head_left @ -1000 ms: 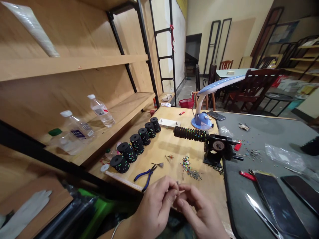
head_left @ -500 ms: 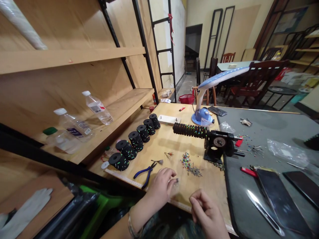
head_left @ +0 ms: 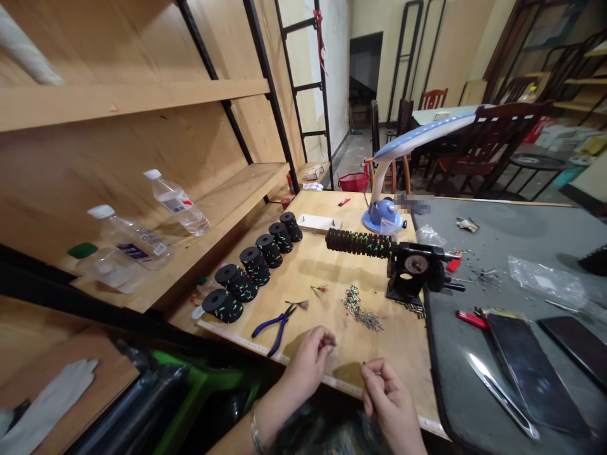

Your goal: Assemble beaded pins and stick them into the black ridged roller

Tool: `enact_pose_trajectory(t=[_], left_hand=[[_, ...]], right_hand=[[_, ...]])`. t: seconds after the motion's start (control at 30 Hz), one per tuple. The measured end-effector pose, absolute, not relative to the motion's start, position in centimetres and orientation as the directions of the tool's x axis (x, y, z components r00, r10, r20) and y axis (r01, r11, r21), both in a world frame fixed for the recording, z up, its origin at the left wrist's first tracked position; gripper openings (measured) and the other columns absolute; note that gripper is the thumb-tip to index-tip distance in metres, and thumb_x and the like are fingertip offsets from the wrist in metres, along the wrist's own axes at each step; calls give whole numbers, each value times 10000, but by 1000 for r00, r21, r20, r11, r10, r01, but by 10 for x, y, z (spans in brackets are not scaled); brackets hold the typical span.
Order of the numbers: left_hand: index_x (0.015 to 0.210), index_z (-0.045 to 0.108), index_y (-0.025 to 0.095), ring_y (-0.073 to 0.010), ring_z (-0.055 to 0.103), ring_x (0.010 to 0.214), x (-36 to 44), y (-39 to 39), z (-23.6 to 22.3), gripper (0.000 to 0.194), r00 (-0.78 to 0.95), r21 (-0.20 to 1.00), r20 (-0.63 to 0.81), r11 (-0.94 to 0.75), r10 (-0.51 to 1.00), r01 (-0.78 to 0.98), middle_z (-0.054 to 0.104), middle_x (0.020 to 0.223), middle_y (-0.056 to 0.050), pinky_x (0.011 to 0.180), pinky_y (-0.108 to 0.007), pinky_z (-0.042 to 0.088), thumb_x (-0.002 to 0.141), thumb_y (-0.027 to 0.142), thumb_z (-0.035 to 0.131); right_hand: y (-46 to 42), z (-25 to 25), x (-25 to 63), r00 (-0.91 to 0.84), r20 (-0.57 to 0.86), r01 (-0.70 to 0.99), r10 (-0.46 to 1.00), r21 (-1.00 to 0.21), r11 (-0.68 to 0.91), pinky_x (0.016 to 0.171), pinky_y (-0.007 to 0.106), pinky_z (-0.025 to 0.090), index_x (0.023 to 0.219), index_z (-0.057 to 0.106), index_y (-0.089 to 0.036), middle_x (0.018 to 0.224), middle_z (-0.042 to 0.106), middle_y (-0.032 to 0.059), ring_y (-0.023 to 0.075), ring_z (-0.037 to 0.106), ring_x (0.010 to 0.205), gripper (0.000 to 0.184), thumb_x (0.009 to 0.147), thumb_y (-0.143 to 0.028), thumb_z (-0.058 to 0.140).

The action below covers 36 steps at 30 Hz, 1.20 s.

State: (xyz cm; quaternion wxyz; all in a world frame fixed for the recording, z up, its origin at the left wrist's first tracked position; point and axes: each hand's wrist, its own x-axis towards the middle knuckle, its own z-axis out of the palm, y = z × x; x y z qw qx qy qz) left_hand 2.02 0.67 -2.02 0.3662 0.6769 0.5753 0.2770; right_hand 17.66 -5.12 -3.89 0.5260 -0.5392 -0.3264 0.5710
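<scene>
My left hand (head_left: 310, 357) is closed in a pinch above the table's front edge; something tiny and dark shows at its fingertips, too small to name. To its right, my right hand (head_left: 386, 392) is also pinched, with a small dark tip at the fingers that I cannot make out. Blue-handled pliers (head_left: 277, 328) lie open left of my left hand. Beyond the hands is a pile of coloured beads (head_left: 353, 300) with small metal pins (head_left: 372, 321). Two little feathery pieces lie nearby, a grey one (head_left: 300, 304) and an orange-tipped one (head_left: 320, 289).
Several black foam spools (head_left: 222, 306) line the left edge. A black cranked winder (head_left: 415, 268) carries a ridged black roller (head_left: 358, 242). Behind it stands a blue lamp (head_left: 382, 215). On the grey mat (head_left: 455, 366) lie tweezers (head_left: 502, 395) and a phone (head_left: 526, 366). Bottles (head_left: 177, 202) stand on the shelf.
My left hand's fingers have drawn together more tightly. My right hand has turned slightly, and a dark tip now shows at its fingers. The camera view has shifted a little.
</scene>
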Motion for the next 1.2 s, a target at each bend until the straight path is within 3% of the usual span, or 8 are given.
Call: enact_pose_trajectory(t=[0.1,0.27,0.4,0.67,0.87,0.97,1.2], left_hand=[[816,566,175,-173,556,743,20,-4,-19,34,202,952,-132,67,970,300,594,767,-18,683,-271,423,835,195,545],[805,499,187,-104,479,529,31,-22,-15,300,284,948,-305,318,909,1,566,653,24,506,-206,365,813,462,619],[788,476,194,-83,408,458,38,-28,-16,339,253,945,-318,327,914,7,506,596,59,442,-196,310,810,500,620],[770,514,176,-135,508,674,40,-32,-20,194,195,980,-193,177,962,95,515,709,22,635,-242,423,849,327,606],[790,477,187,-108,510,565,44,-35,-23,221,256,975,-220,202,941,94,534,669,25,485,-194,399,892,372,539],[805,464,189,-108,531,545,44,-37,-28,248,273,974,-225,206,935,98,535,672,24,421,-172,388,895,411,528],[829,464,181,-106,570,590,46,-41,-36,236,273,979,-203,199,940,43,524,714,24,479,-184,461,899,395,536]], right_hand=[[-52,-39,174,133,-275,-248,952,-939,-236,396,197,251,716,525,-206,328,442,-103,80,332,308,503,695,-690,659],[-53,-39,172,116,-251,-239,961,-946,-218,399,200,282,708,527,-205,344,442,-105,79,354,316,473,727,-660,654],[-54,-36,173,113,-234,-224,966,-953,-205,397,193,284,705,533,-200,375,443,-105,73,368,331,458,736,-639,662],[-49,-31,176,38,-253,-168,967,-955,-243,407,207,300,692,563,-184,385,457,-85,87,394,347,507,699,-683,655],[-45,-32,174,6,-293,-212,956,-935,-285,403,209,311,673,572,-181,448,536,-50,88,423,367,513,654,-678,696],[-45,-34,174,10,-298,-223,954,-931,-288,408,204,311,686,580,-176,422,500,-68,84,417,368,519,646,-678,704],[-45,-36,175,1,-314,-242,949,-921,-305,401,189,285,686,569,-175,401,459,-87,68,394,359,532,635,-687,706]])
